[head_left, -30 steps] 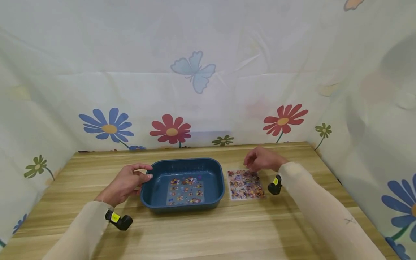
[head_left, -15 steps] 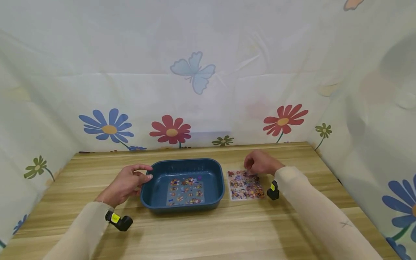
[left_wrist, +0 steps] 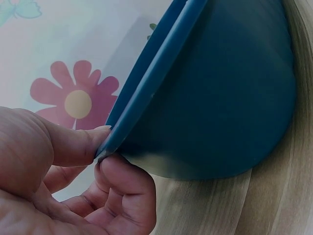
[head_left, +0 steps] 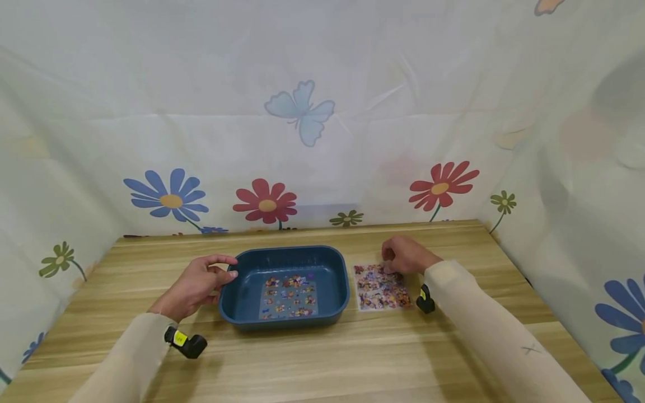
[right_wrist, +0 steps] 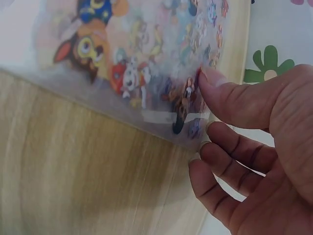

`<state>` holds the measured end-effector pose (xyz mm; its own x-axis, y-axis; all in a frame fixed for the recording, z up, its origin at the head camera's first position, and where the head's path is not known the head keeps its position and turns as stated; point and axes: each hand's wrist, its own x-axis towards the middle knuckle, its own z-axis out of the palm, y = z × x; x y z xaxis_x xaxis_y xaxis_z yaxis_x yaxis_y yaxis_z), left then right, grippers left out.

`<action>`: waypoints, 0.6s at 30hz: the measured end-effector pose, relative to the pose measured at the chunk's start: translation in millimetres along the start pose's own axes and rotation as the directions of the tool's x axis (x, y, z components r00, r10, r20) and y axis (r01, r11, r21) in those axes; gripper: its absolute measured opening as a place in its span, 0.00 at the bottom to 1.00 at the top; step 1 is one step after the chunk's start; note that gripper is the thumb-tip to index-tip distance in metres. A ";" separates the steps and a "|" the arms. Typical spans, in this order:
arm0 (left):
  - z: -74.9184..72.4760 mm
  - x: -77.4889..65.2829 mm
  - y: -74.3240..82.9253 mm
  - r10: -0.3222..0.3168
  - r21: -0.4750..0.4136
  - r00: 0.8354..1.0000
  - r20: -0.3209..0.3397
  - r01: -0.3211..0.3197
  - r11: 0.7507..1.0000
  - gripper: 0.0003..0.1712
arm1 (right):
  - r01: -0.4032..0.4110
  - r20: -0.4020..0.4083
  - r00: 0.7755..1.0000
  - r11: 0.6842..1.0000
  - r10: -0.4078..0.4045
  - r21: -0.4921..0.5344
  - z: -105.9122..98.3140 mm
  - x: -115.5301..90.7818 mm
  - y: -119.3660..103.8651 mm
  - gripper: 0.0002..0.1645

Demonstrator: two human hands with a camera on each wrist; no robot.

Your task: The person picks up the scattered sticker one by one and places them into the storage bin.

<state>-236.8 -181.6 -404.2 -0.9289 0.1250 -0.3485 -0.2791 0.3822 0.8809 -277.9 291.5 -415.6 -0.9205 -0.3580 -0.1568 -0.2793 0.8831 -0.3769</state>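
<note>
A dark blue tray (head_left: 283,324) stands on the wooden table, with a clear sticker sheet (head_left: 288,302) lying flat on its floor. My left hand (head_left: 194,284) pinches the tray's left rim, thumb on the inner side and a bent finger below, as the left wrist view shows. Right of the tray lies a small pile of clear sticker sheets (head_left: 380,294) printed with colourful cartoon dogs. My right hand (head_left: 407,254) is at the pile's far right corner. In the right wrist view its thumb (right_wrist: 239,100) lies on the top sheet (right_wrist: 132,73), with the other fingers curled at the edge.
The wooden table (head_left: 322,364) meets a white curtain (head_left: 353,151) printed with flowers and a butterfly at the back and on both sides. A black wrist camera (head_left: 187,342) is strapped to the left sleeve, another camera (head_left: 425,300) to the right.
My right hand has lowered slightly towards me at the corner of the sticker sheets, its fingers more curled in. The left hand and the tray have stayed put.
</note>
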 end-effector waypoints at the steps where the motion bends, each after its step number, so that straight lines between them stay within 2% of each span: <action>1: -0.1 -0.4 0.2 -0.001 -0.001 1.000 0.000 0.001 1.000 0.26 | 0.003 -0.001 1.000 1.000 -0.003 -0.007 0.1 0.4 0.1 0.07; 9: -0.3 -2.3 1.1 -0.002 0.001 1.000 0.003 0.002 1.000 0.27 | 0.012 0.023 1.000 0.999 -0.011 -0.033 0.4 3.1 1.9 0.10; 18: -1.8 -2.1 -0.1 0.006 0.003 1.000 0.008 -0.006 1.000 0.28 | 0.071 0.018 0.997 0.997 -0.071 -0.002 0.0 6.0 3.9 0.11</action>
<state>-235.3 -183.5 -403.0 -0.9287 0.1349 -0.3455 -0.2725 0.3837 0.8823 -284.5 292.8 -417.9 -0.8935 -0.4249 -0.1457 -0.3444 0.8563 -0.3850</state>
